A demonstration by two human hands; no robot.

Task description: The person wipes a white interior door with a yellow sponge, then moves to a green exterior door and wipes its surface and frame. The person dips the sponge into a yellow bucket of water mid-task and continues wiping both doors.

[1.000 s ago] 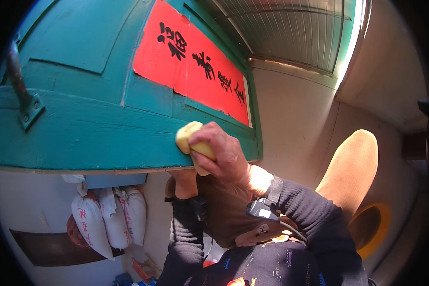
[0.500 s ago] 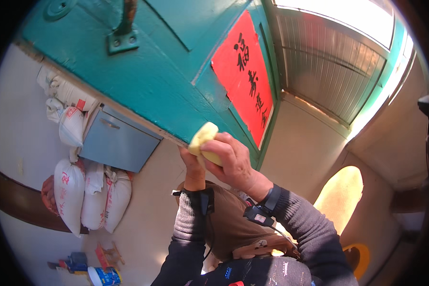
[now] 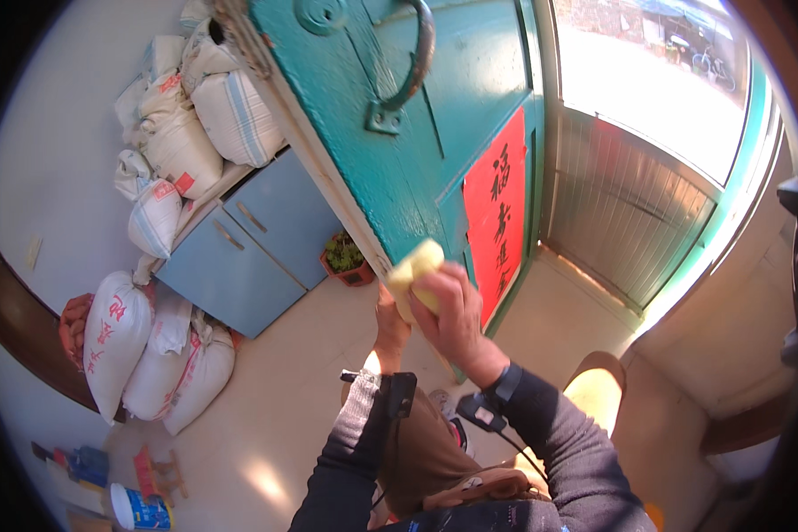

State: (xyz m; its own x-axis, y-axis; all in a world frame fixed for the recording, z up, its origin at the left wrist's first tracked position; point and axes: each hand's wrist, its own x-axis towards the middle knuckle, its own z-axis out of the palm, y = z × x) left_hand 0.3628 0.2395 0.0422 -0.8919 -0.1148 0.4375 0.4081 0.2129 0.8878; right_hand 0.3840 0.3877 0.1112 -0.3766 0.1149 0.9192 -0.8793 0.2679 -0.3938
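A green wooden door [image 3: 372, 191] stands open in front of me, its pale narrow edge toward me. My right hand [image 3: 457, 315] is closed round a pale yellow sponge [image 3: 417, 266], pressed against the door face close to that edge. Just below the sponge, my left hand [image 3: 390, 324] grips the door's edge; some of its fingers are hidden. Higher up, the door carries a curved metal pull handle [image 3: 421, 58] and a round lock plate [image 3: 321, 12]. A red paper strip with black brush writing [image 3: 495, 213] is stuck on its panel, right of my hands.
Left of the door, a blue cabinet [image 3: 230, 253] has stuffed white sacks [image 3: 182, 146] on top. More full sacks [image 3: 120, 328] lean beside it on the floor. A potted plant [image 3: 346, 257] sits near the door. Behind, at right, is a metal-panelled glazed door [image 3: 629, 186].
My view has shifted, so more of the door, handle and cabinet shows, and the potted plant has come into sight. The sponge stays in my right hand near the door edge.
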